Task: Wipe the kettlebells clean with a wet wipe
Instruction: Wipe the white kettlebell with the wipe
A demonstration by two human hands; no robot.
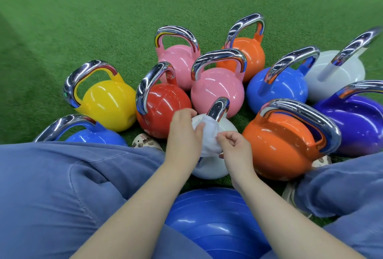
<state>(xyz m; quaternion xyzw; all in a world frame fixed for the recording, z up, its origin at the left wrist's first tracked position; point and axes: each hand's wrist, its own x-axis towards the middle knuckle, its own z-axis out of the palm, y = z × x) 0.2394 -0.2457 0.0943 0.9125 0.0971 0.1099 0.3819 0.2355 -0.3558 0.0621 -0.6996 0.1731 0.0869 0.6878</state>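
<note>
My left hand (183, 134) grips the bunched wet wipe (208, 137) against the white kettlebell (215, 165), which stands on the green floor (83, 20) among the coloured ones; my right hand (235, 148) pinches the wipe's edge.

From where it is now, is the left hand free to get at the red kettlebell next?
Probably yes. The left hand holds the wet wipe on the white kettlebell, and the red kettlebell stands right beside it with nothing between. Only its chrome handle arches over the near side.
</note>
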